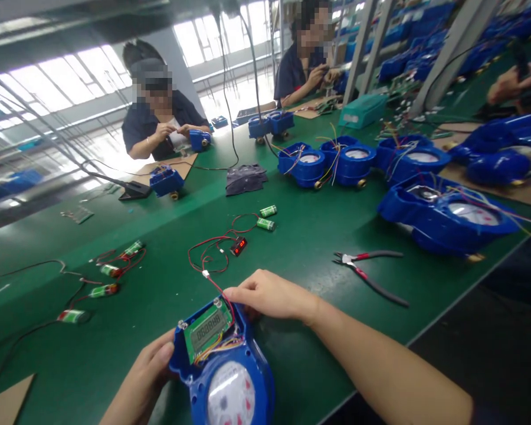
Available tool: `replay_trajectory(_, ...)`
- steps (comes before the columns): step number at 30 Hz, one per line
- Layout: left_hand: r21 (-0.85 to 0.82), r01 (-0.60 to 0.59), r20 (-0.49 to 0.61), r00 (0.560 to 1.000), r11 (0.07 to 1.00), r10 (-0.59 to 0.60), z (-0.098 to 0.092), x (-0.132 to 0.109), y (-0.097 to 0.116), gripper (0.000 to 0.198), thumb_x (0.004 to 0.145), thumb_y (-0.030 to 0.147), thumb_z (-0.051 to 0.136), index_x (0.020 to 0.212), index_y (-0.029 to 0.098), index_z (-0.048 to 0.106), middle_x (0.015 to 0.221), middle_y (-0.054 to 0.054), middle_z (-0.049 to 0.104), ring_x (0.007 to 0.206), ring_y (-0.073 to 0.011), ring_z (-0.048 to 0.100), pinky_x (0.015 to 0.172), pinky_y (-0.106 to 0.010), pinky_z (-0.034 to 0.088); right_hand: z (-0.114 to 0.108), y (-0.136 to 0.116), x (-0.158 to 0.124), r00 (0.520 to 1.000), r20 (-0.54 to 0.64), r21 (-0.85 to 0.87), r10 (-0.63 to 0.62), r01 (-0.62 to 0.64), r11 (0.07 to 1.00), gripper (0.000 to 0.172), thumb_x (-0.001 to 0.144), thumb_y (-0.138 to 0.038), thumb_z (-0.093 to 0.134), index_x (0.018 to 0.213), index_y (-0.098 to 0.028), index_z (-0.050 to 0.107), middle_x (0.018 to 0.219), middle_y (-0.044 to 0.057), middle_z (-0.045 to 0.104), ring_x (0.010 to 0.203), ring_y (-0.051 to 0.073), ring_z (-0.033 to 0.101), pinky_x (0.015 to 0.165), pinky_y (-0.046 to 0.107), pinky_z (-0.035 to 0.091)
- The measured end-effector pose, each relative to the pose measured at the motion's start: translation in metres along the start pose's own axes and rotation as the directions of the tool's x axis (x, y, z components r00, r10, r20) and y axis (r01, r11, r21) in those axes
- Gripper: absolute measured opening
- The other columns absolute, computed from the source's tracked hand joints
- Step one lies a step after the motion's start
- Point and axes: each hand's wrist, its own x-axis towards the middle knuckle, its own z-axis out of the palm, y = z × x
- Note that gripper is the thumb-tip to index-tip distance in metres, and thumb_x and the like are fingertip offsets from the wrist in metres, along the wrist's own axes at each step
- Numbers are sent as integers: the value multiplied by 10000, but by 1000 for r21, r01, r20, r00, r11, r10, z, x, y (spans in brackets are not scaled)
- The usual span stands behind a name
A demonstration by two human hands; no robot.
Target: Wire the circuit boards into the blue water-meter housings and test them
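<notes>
In front of me at the bottom is a blue water meter with its electronics housing open. Inside sits a green circuit board with a lit LCD display, and coloured wires run below it. My left hand is closed on the housing's left side, thumb at the rim. My right hand grips the far right corner, its thumb beside a red wire; its other fingers are partly hidden. That wire leads through a white connector to a small red-lit digital readout and green batteries on the table.
Cutters lie open on the green table to the right. Several blue meters with loose wires stand beyond them. More wired batteries lie left. A dark cloth is ahead. Two co-workers sit across; another person's hands show far right.
</notes>
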Motion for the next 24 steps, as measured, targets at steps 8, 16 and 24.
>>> replay_trajectory(8,-106,-10,-8,1000,994,9,12,-2,4,597,636,608,767,1075,204,762,991,-96,799,974,-365,715,786,-392,589,-2,-5,-1,1000,14,-14,18,-18,1000,595,866,-658,506,529,-171,561,545,2,535,522,109,468,481,235,316)
replay_trajectory(16,-160,-32,-4,999,987,32,14,-1,3,564,649,546,777,1051,151,764,971,-132,799,975,-396,719,833,-452,597,-3,-6,0,999,31,15,38,-38,999,534,836,-628,562,581,-163,615,551,-10,548,572,115,536,498,206,356)
replay_trajectory(24,-212,-4,23,1000,977,9,13,0,1,494,654,528,776,1001,176,774,941,-107,806,854,-348,745,739,-392,600,-3,-3,3,997,53,45,59,-62,997,520,820,-630,582,602,-163,648,559,1,580,585,128,572,516,206,397)
